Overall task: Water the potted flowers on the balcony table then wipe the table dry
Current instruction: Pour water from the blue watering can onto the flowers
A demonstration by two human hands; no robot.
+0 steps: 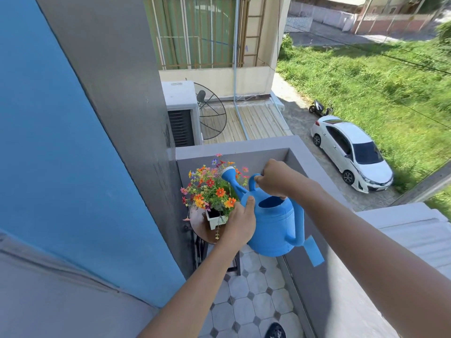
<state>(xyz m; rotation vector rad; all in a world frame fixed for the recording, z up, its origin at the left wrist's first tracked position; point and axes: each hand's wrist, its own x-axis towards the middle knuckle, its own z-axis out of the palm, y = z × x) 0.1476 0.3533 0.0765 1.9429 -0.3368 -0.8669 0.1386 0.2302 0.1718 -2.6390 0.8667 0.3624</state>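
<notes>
Can [273, 225] was held in the air just right of the flowers [212, 189], roughly upright, with the spout head seen against the blooms. Right hand [275, 178] was clamped on the top handle. Left hand [240, 223] was cupped round the can's side, thumb laid on the body. Flowers were set in a white pot [216, 219] on a round brown table [199, 224] in the balcony corner. Blue tag [314, 252] was hung at the rear handle's base; print couldn't be read. White car [351, 152] was parked below.

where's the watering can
Head view, centre: the blue watering can is held up just right of the potted flowers, right hand on its handle, left hand at its side.
</notes>
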